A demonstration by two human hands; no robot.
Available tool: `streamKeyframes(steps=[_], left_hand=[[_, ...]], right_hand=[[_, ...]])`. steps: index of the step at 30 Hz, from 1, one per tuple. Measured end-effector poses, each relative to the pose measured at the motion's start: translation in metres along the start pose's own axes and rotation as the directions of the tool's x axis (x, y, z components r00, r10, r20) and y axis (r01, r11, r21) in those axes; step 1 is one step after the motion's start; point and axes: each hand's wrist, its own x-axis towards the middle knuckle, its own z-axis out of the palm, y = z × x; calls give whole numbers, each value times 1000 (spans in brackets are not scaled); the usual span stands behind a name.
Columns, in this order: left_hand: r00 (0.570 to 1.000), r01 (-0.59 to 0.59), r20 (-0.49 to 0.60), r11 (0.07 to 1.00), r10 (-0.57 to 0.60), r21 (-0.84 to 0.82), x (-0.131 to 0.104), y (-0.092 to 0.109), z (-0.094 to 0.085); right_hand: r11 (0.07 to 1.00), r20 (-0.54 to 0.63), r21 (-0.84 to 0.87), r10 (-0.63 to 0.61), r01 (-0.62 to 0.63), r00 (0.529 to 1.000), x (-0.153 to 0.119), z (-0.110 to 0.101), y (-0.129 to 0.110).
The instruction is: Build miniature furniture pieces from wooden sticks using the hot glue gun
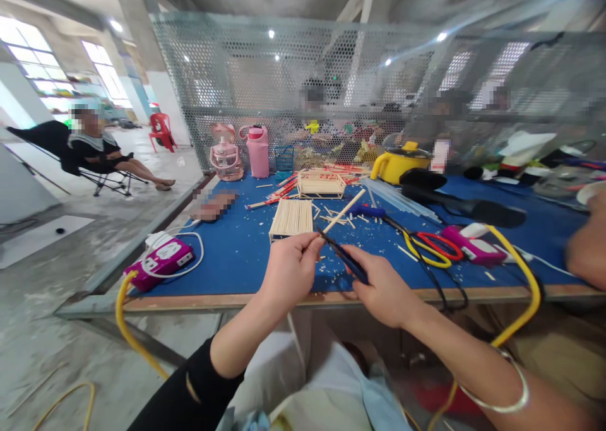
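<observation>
My left hand (290, 268) is closed, pinching a pale wooden chopstick (346, 210) that slants up to the right. My right hand (384, 290) grips a pair of black cutters (347, 260), scissors or pliers in form. Their tips meet the chopstick close to my left fingertips; whether the jaws are closed on it I cannot tell. Just beyond my left hand stands a small slatted stick platform (292, 218). A railed stick frame (322, 186) lies farther back, among red-wrapped chopsticks (279, 194). Short cut stick pieces (337, 218) litter the blue tabletop (227, 248).
Purple power strips (163, 264) with cables lie at left and right. A blue-handled tool (369, 211), clear glue sticks (402, 199), a yellow pot (398, 165) and pink bottles (258, 153) are farther back. Perforated metal mesh (284, 71) stands behind. Another person's arm (589, 248) reaches in at right.
</observation>
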Motion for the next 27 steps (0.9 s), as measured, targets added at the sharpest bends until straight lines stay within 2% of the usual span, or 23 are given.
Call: streamKeyframes(steps=[5,11,15,20,22,24,26,27], left_hand=[[999,7,-35,997,-4,78,9,-12,8],[1000,17,-24,998,-16,58,10,-14,11],[997,82,1,996,-82,32,13,-16,13],[993,117,4,986,-118,115,20,-22,16],[993,111,27,981,-117,161,22,-22,17],[994,88,49,978,-99,189,22,-22,17],[995,54,69,975,-70,215,21,-21,15],[995,17,91,971,-40,239,19,-21,12]], right_hand=[[999,57,4,49,-50,997,10,-2,8],[994,154,101,31,-46,988,10,-9,8],[997,96,48,63,-68,993,9,-4,11],[961,-78,-255,84,-102,993,11,5,22],[949,-102,-299,76,-104,992,12,5,26],[973,-32,-209,97,-102,995,11,2,27],[986,106,4,165,-166,981,11,-6,27],[964,186,138,201,-229,962,11,-12,28]])
